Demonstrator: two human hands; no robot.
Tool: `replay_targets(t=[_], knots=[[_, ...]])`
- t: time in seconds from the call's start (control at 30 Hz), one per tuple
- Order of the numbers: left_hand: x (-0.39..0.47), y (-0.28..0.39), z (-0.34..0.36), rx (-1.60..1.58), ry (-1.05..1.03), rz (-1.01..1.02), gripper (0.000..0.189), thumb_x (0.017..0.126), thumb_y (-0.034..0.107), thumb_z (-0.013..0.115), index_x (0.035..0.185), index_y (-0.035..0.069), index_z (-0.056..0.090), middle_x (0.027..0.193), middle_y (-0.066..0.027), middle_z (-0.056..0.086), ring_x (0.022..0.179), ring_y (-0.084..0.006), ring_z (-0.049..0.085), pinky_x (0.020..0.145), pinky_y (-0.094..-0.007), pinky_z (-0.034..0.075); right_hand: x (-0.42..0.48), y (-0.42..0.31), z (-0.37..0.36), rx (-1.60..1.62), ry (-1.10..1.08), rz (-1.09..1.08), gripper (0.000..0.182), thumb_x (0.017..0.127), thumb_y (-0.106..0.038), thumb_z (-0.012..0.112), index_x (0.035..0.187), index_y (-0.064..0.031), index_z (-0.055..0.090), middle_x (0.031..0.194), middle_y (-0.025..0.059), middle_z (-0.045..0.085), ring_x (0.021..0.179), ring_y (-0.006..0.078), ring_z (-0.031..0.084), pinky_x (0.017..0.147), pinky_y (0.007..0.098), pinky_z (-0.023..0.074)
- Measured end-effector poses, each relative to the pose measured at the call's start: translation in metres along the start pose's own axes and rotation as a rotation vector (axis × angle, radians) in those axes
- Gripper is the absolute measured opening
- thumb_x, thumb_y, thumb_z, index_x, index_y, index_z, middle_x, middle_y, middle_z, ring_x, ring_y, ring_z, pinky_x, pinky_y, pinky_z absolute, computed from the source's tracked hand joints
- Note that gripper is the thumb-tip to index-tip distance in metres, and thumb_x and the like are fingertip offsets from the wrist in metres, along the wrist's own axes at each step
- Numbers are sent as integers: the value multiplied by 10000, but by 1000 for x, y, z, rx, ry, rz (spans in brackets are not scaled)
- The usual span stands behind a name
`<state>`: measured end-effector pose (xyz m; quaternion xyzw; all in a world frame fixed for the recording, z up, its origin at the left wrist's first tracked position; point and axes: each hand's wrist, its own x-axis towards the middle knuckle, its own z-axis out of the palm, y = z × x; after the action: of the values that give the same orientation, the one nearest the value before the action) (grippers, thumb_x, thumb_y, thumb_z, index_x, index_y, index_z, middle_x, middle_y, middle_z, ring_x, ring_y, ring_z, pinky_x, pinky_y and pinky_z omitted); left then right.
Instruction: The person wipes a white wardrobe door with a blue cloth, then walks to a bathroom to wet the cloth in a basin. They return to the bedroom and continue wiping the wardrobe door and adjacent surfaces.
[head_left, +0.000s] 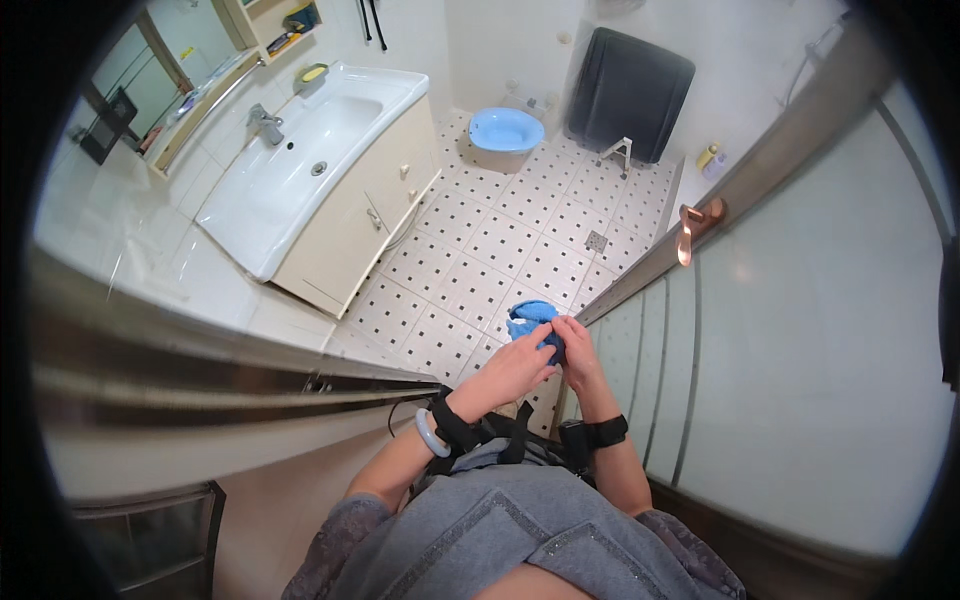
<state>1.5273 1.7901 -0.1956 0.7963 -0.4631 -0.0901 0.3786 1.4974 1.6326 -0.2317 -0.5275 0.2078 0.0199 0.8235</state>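
Observation:
A crumpled blue cloth (534, 311) is held in front of my body, over the tiled floor. My left hand (525, 364) reaches in from the left with its fingers on the cloth. From the other side my right hand (574, 349) pinches the same cloth. The two hands meet at the cloth's near right part, and my fingers cover some of it. A small white patch shows within its folds; I cannot tell what it is. Black straps circle both wrists, and a pale bangle (433, 433) sits on the left forearm.
An open door with frosted glass (787, 360) and a copper-coloured handle (694, 225) stands on my right. A white washbasin (322, 157) tops a cream cabinet (360, 217) at left. Farther off are a blue plastic basin (506, 129), a dark panel (630, 94) and a floor drain (596, 241).

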Motion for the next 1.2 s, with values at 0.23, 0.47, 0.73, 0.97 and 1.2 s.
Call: replay_targets(t=[0.23, 0.47, 0.73, 0.97, 1.2], knots=[[107, -87, -33, -104, -99, -18, 260, 830, 163, 651, 1045, 23, 611, 1240, -158, 495, 963, -363, 596, 804, -417, 505, 124, -20, -5, 106, 112, -16, 155, 959, -186, 519, 941, -58, 604, 861, 13, 603, 776, 94, 553, 683, 252, 458], [236, -222, -88, -181, -130, 61, 304, 845, 177, 629, 1113, 39, 597, 1176, -122, 561, 977, -319, 600, 832, -395, 500, 297, -60, -22, 53, 164, -31, 161, 954, -158, 513, 994, -29, 599, 946, 41, 620, 856, 125, 585, 761, 279, 486], [380, -406, -175, -328, -135, -231, 315, 879, 169, 592, 1174, 59, 585, 1162, -128, 575, 1059, -277, 597, 874, -360, 495, 498, -135, -41, 139, 337, 52, 277, 950, -205, 510, 1065, 36, 586, 1002, 121, 638, 868, 211, 622, 785, 355, 521], [485, -554, -182, -537, 9, -465, 327, 899, 116, 573, 1220, 55, 567, 1206, -96, 567, 1121, -232, 564, 908, -351, 488, 679, -167, -126, 126, 389, 125, 179, 904, -144, 525, 992, 9, 555, 962, 116, 618, 900, 240, 616, 805, 378, 525], [576, -710, -159, -544, 292, -728, 352, 864, 170, 625, 1195, 58, 580, 1151, -91, 602, 1032, -202, 587, 862, -325, 471, 905, -200, -203, 181, 318, 314, 324, 950, -273, 526, 1073, 26, 555, 1006, 138, 630, 846, 250, 637, 746, 398, 544]])
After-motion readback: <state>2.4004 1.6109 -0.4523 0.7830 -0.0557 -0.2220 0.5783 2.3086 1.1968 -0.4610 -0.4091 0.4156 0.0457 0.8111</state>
